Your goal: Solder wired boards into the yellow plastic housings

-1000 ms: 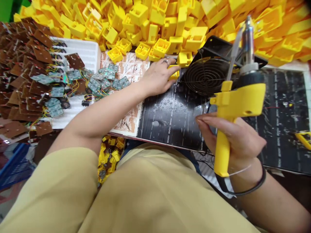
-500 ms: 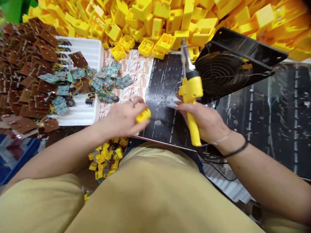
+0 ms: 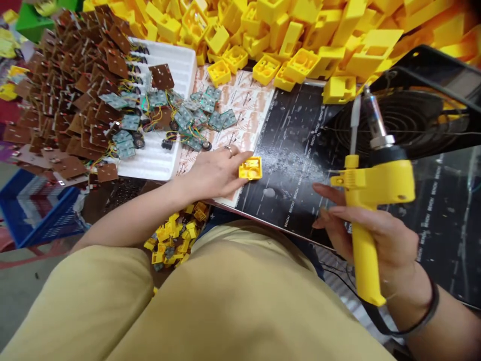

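Between the thumb and fingers of my left hand (image 3: 216, 173) is a small yellow plastic housing (image 3: 250, 168), its hollow side facing up. It rests at or just over the black work mat (image 3: 287, 165), near the seam with the printed sheet (image 3: 240, 100). My right hand (image 3: 383, 235) grips a yellow soldering gun (image 3: 364, 225) by its handle, with the metal tip and a pale feed tube pointing away from me. The thumb and index finger of that hand extend to the left of the tool.
Yellow housings (image 3: 293, 37) are heaped along the back. Brown circuit boards (image 3: 75, 90) and small green boards (image 3: 188, 118) with wires cover much of a white foam tray (image 3: 158, 163). A black fan (image 3: 398, 120) stands behind the soldering gun. Below the table edge lie more yellow pieces (image 3: 173, 238).
My left hand has turned the yellow housing hollow side up and set it lower, near the mat. My right hand has moved right and closer to me with the soldering gun.
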`<state>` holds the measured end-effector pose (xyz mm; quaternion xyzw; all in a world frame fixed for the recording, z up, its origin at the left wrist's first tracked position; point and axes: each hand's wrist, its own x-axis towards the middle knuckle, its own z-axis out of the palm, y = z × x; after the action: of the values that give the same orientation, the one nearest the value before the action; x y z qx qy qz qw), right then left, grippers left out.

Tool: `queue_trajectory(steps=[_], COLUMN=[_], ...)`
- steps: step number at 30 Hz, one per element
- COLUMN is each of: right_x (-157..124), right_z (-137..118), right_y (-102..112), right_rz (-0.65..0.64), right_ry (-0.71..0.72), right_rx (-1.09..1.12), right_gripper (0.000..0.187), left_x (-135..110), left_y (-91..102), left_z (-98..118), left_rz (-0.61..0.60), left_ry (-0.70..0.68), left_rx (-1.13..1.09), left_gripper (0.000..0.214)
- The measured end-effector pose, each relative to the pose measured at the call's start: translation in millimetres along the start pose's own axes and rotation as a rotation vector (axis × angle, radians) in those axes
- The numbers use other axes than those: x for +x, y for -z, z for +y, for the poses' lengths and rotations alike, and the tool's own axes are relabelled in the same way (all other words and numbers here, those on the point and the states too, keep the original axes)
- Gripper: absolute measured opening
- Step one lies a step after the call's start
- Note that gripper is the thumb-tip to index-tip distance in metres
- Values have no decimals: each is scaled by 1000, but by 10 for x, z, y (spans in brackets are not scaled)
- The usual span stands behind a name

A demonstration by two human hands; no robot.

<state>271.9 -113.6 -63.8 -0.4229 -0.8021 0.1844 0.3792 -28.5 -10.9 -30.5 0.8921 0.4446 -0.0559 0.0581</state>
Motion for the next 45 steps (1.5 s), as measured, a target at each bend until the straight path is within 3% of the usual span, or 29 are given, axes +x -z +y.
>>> queue_trajectory(steps=[3,7,9,11,14,17,20,25,30,33,36,41,45], right_x=[83,102,74,58,85,155,229,326,379,411,419,304,262], right_z=[22,106,166,227,300,342,348,248,90,45,39,31,47], right_y=[-31,-23,-10,-12,-54,-114,-151,-147,-180,-282,-384,-333,-184], right_rz=[87,92,83,82,88,104,125,154,42,13,14,42,-52], right_ry=[30,119,141,161,196,239,243,199,133,100,98,63,113], right_rx=[-94,-216,-245,-265,-275,-283,-292,-263,-254,-310,-341,-356,-407], right_gripper=[35,37,48,54,50,41,33,32,50,51,34,39,48], left_x=[67,271,593,1071,1810,2155,1968,1137,399,94,-81,-168,-158], left_y=[-23,163,301,398,414,346,322,368,365,334,247,63,22], left_z=[276,444,323,110,-164,-185,-41,24,-187,-229,-153,-46,-28], left_rz=[68,-21,6,96,169,175,101,-68,156,38,-124,31,72], left_ry=[-19,-180,-87,16,117,191,130,-69,-226,-301,-357,-348,-315], left_rx=[76,27,55,76,-58,-140,-90,-8,-109,-189,-146,-149,-66], left_gripper=[71,77,61,50,67,69,72,67,65,62,64,59,53])
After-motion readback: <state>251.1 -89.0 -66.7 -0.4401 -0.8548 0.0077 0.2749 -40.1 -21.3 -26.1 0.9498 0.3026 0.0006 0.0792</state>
